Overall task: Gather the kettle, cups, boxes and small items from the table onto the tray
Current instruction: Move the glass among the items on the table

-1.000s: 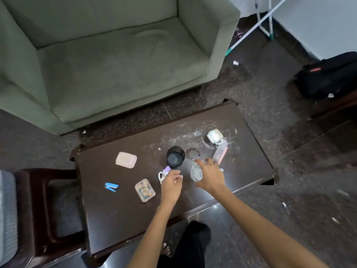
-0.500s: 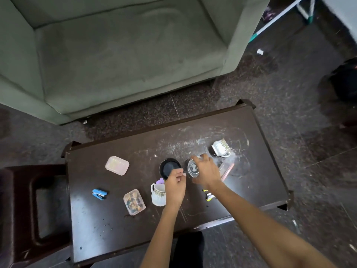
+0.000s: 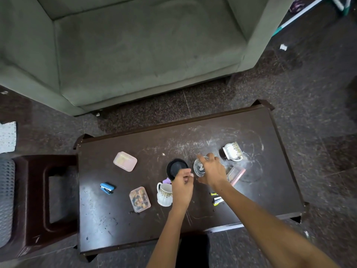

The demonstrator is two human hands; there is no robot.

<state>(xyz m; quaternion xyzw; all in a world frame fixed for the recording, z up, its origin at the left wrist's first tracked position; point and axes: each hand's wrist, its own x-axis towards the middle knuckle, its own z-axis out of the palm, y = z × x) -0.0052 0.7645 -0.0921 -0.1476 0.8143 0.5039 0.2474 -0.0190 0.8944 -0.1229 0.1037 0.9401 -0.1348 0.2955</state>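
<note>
On the dark table (image 3: 123, 225) my right hand (image 3: 211, 171) grips a clear glass (image 3: 200, 168) from above. My left hand (image 3: 182, 185) pinches the near rim of a black round container (image 3: 175, 168). A white patterned cup (image 3: 164, 194) stands just left of my left wrist, with a small purple item (image 3: 166, 180) behind it. A second white cup (image 3: 232, 151) lies on its side at the far right. A pink lidded box (image 3: 125, 161), a clear box of snacks (image 3: 139, 199) and a blue stapler (image 3: 107, 188) lie to the left.
A flat pink-edged packet (image 3: 236, 174) lies right of my right hand, and small yellow-black clips (image 3: 216, 200) lie under my right forearm. A dark plastic stool (image 3: 32, 200) stands left of the table. A grey-green sofa (image 3: 135, 45) fills the far side.
The view tipped down and closer over the table. Both hands stay on the glass and the black container; the glass has come to stand beside the black container.
</note>
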